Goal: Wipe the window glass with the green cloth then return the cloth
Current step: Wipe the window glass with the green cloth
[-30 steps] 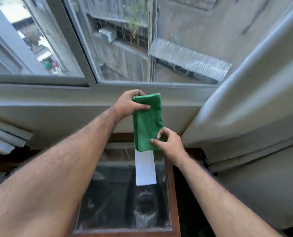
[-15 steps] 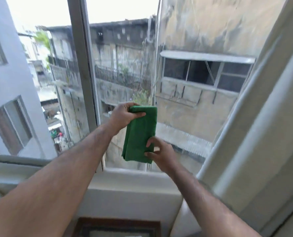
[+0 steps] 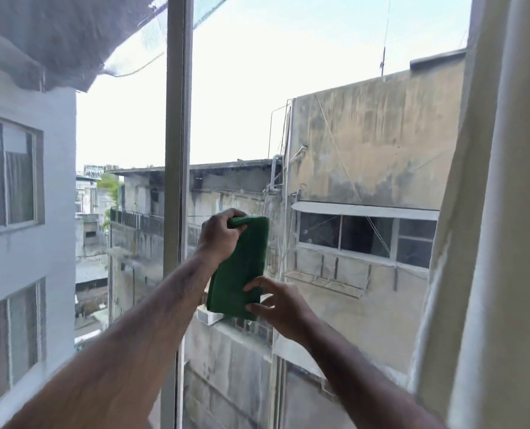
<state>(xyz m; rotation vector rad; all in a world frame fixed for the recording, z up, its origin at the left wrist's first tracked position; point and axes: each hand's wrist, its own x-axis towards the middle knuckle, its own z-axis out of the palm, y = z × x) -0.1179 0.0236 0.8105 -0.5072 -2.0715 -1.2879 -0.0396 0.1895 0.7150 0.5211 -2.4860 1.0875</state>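
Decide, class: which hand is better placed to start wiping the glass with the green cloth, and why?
Probably the left hand: it grips the folded green cloth firmly at its top, raised before the window glass. The right hand only pinches the bottom edge.

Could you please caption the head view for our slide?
Both hands hold the folded green cloth up before the window glass.

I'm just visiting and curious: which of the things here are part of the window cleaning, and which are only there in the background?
Part of the job:
green cloth, folded, held up at the glass
left hand, gripping its top
right hand, pinching its lower end
window glass

Only there:
window frame post
cream curtain
buildings outside
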